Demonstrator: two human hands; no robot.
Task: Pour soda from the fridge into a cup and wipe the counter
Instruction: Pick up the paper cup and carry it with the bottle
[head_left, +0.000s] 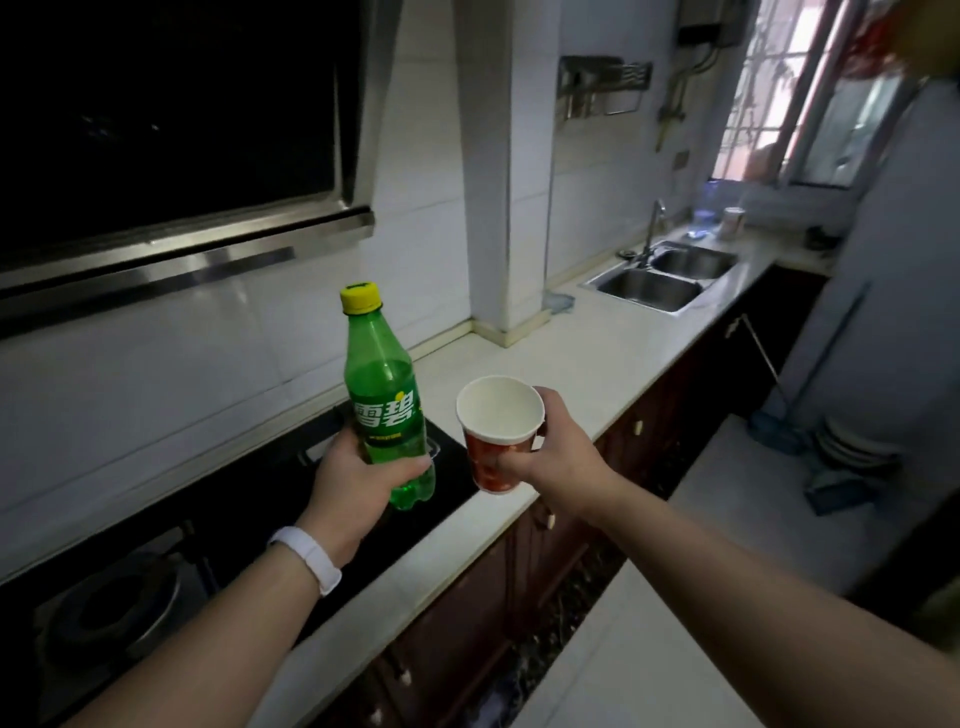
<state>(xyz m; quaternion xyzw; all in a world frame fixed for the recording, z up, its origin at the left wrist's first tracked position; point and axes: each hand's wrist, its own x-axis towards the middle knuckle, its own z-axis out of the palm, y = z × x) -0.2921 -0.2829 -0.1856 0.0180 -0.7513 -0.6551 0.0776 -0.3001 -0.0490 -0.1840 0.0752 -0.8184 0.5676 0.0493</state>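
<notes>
My left hand grips the lower part of a green soda bottle, held upright above the black stove, its yellow cap screwed on. My right hand holds a red paper cup with a white inside; the cup is tilted toward me and looks empty. Bottle and cup hang side by side over the edge where the stove meets the white counter. A white band sits on my left wrist.
A black gas stove with a burner fills the lower left, under a range hood. A double steel sink with a faucet lies farther along the counter. A bluish cloth lies by the pillar. A mop and a white fridge stand at right.
</notes>
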